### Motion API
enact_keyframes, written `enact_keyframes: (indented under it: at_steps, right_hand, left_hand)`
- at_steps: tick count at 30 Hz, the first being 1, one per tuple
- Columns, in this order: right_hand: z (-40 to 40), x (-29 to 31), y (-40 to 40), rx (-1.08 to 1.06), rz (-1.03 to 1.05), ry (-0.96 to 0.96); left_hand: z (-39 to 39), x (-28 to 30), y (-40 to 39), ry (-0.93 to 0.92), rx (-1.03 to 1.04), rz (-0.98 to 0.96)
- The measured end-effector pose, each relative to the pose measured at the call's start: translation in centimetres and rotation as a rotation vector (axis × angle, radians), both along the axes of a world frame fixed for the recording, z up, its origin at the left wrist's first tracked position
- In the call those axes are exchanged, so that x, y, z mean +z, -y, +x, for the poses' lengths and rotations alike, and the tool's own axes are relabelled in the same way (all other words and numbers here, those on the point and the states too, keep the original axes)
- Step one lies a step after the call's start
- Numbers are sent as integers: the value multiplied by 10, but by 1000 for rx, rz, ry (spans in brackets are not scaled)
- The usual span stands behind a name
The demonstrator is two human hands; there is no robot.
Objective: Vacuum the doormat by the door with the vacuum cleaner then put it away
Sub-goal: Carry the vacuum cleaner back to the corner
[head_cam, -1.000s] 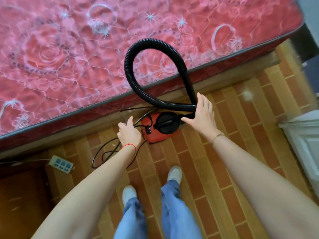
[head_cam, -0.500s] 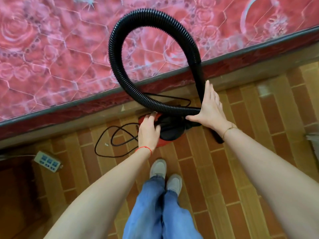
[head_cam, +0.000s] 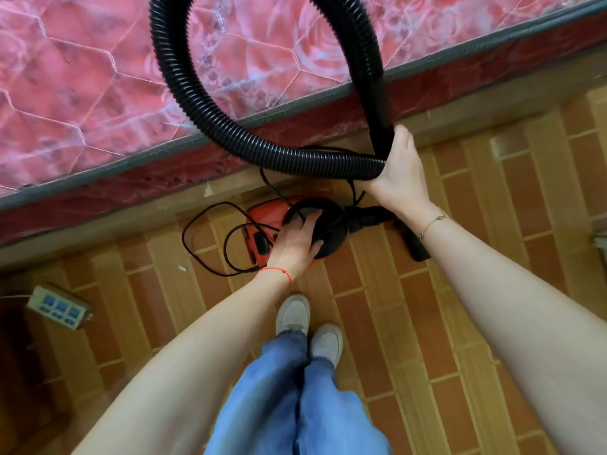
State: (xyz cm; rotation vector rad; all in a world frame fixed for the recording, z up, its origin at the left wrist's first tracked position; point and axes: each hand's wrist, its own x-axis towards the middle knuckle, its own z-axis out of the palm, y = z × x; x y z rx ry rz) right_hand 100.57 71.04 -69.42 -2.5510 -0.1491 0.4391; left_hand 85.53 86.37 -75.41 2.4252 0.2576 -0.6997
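Brick-pattern floor fills the lower frame, w/ a red quilted mattress running diagonally across the top, its gray piped edge just above a wood bed frame. Red vacuum cleaner sits on the floor right beside the bed, black round top facing up. Its black ribbed hose loops up in a big arc over the mattress & comes back down to the right hand, which grips both passes of the hose together where they cross, thumb under, fingers wrapped over. Left hand rests on the vac's black top, fingers lightly curled over it; can't tell if it's actually gripping a handle. Thin black power cord lies in loose coils on the floor left of the vac. Black nozzle end pokes out below the right wrist. Power strip lies well apart at far left. White shoes & blue jeans show at bottom center.
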Motion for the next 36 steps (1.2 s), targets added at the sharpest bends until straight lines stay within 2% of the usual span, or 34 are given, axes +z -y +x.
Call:
enact_keyframes:
  at_steps: [5,9,14,18,26,36]
  right_hand:
    - [2,-7,-5,-83,1,-61]
    - [-1,-8,-12,-38,-77,18]
    - [-18,4,-9,17,-25,94]
    - [-38,29,-1,-16,23,96]
    - [-79,139,30,-103,65,85]
    - [-135,356,74,-269,220,119]
  left_hand:
    - [7,-8,7,-55,-39,86]
    - [10,-13,13,-47,-86,193]
    - [7,-14,7,-72,-138,135]
    - [-5,9,2,-39,-230,160]
    - [-25,123,-2,-40,-442,174]
    - [-42,330,15,-19,-584,154]
